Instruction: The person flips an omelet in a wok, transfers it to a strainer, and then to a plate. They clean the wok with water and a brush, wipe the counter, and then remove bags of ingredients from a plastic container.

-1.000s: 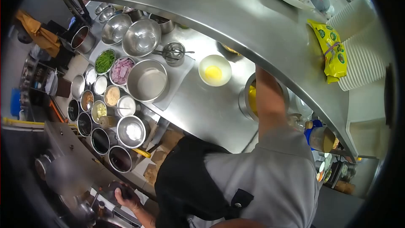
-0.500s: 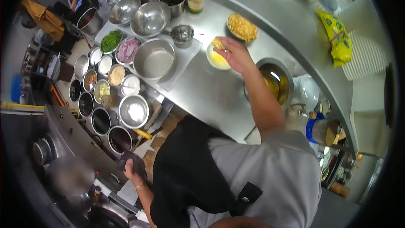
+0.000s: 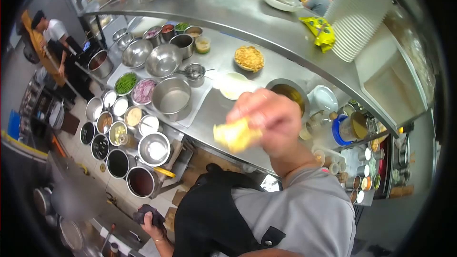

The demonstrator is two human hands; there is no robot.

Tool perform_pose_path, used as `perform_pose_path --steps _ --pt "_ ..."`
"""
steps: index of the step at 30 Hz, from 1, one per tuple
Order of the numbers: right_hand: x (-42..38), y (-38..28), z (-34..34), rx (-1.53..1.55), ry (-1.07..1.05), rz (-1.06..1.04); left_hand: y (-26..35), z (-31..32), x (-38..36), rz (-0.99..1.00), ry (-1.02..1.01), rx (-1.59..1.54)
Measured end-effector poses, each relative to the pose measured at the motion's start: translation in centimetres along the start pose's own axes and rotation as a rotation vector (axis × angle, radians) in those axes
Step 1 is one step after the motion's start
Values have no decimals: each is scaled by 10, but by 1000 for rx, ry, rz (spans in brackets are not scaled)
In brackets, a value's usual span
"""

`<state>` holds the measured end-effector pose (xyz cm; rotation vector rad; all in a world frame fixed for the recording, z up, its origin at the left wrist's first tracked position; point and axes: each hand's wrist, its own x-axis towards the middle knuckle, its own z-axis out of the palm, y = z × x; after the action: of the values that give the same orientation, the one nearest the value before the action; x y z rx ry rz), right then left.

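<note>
Head view only: my right hand (image 3: 271,119) is raised close to the camera, fingers pinched together on a blurred clump of yellow food (image 3: 235,134), above the near edge of the steel counter (image 3: 223,112). My left hand (image 3: 151,222) is low at the near left, closed around a dark crumpled cloth (image 3: 146,214). A round white bowl (image 3: 232,86) sits farther back.
</note>
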<state>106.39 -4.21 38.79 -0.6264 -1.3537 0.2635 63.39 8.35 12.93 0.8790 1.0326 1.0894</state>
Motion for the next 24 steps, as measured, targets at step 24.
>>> perform_pose_path --steps 24 --pt "49 -108 51 151 -292 -800 -15 -3 22 -19 -175 45"
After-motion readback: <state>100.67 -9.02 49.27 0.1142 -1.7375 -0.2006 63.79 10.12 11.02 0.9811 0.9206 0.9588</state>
